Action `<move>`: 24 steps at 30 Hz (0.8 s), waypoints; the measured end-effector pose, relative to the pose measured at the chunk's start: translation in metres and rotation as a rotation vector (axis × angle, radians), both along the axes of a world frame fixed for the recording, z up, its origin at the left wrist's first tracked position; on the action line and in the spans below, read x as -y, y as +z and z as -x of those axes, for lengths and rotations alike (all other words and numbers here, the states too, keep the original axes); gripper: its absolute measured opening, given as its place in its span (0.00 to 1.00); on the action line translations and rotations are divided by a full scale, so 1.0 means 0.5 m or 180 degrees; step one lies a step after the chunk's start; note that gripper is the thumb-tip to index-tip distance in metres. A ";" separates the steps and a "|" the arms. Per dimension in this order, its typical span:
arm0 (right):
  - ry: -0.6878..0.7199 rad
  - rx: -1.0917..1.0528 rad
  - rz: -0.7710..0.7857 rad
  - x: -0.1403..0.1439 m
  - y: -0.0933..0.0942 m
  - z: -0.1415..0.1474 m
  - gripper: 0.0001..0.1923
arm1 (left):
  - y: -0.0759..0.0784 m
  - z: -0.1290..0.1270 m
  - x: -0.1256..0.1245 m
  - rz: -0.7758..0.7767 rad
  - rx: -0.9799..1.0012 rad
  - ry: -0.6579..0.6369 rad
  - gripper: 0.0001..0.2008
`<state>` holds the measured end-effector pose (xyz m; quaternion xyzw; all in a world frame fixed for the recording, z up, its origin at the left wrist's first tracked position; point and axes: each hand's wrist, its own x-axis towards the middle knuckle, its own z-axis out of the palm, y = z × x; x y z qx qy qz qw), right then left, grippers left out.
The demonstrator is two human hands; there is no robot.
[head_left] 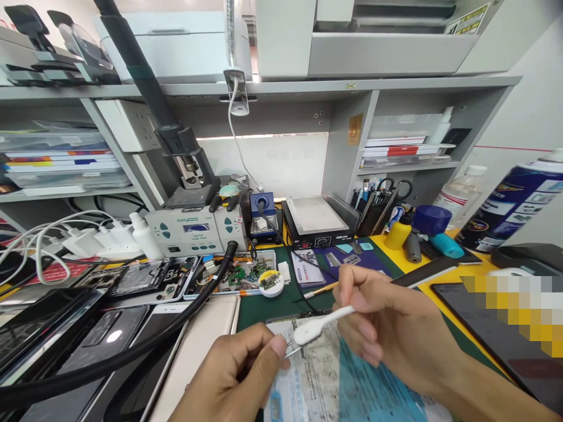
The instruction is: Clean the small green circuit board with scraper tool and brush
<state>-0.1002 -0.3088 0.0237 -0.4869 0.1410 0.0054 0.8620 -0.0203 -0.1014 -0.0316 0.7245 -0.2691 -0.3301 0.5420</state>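
Note:
My right hand (387, 328) grips a white plastic tool (319, 326) with a rounded paddle end, held over the green mat (281, 302). My left hand (237, 375) is closed beside it, thumb near the tool's tip, and pinches a thin metal piece (292, 347), perhaps tweezers; what exactly it holds is hard to tell. Under both hands lies a clear plastic sheet with blue print (334, 381).
A thick black hose (132, 351) crosses several opened phones (145, 278) at left. A soldering station (193, 230), a hot plate (316, 221), a round flux tin (271, 282), a tool holder (378, 208), a yellow bottle (398, 233) and a spray can (514, 202) stand behind.

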 end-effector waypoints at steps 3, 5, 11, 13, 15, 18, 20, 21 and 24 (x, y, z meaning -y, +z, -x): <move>0.0016 -0.0034 0.0025 0.000 0.001 0.000 0.04 | -0.002 0.002 -0.003 0.0016 -0.0002 -0.0016 0.32; 0.0013 -0.0039 0.0024 0.000 0.000 -0.001 0.04 | -0.002 0.002 -0.005 0.0013 -0.0008 -0.0034 0.32; 0.0025 -0.0042 0.0052 0.000 -0.001 -0.002 0.05 | -0.001 0.000 0.000 -0.0073 0.0044 -0.0089 0.33; 0.0019 -0.0031 0.0042 0.000 0.000 -0.003 0.04 | -0.001 -0.002 0.003 -0.0099 0.0046 -0.0117 0.33; -0.0022 -0.0019 0.0018 0.001 0.000 -0.002 0.04 | -0.001 -0.002 0.003 -0.0133 0.0042 -0.0143 0.32; 0.0000 -0.0049 0.0104 0.002 0.000 -0.002 0.04 | -0.001 -0.001 0.001 -0.0130 0.0080 -0.0176 0.33; 0.0037 -0.0032 0.0137 0.002 0.000 -0.001 0.05 | -0.002 0.000 -0.001 -0.0129 0.0092 -0.0183 0.33; 0.0034 -0.0011 0.0127 0.001 -0.001 0.000 0.05 | -0.002 0.001 -0.002 -0.0133 0.0089 -0.0183 0.33; -0.0021 0.0024 0.0077 0.001 -0.001 0.000 0.05 | -0.003 0.002 -0.002 -0.0148 0.0085 -0.0163 0.33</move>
